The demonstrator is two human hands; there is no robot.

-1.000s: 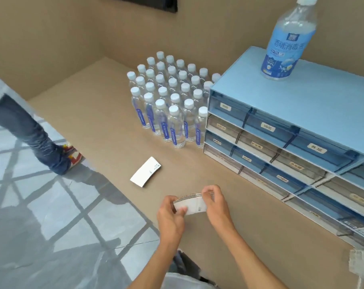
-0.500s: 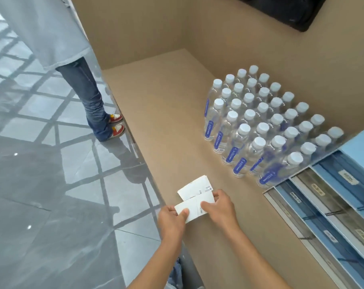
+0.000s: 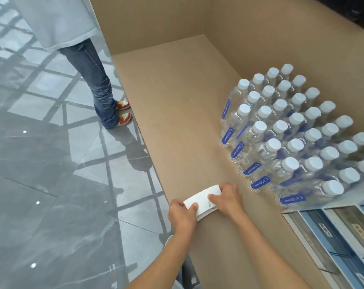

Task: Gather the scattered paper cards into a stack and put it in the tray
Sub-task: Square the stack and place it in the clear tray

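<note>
A stack of white paper cards [image 3: 202, 202] lies low on the brown table [image 3: 177, 122] near its left edge. My left hand [image 3: 182, 213] grips the stack's near left end, thumb on top. My right hand [image 3: 229, 198] presses its right end with fingers over the top card. One card at the far right of the stack sits slightly offset from the rest. No loose card shows elsewhere on the table.
A block of several clear water bottles [image 3: 289, 134] with white caps stands to the right. A blue drawer cabinet [image 3: 343, 236] fills the bottom right corner. A person in jeans [image 3: 93, 80] stands on the grey floor beside the table's left edge.
My hands carried the stack left to the lone card that lay on the table; that card now lies with the stack under my right hand. The view swung left.
</note>
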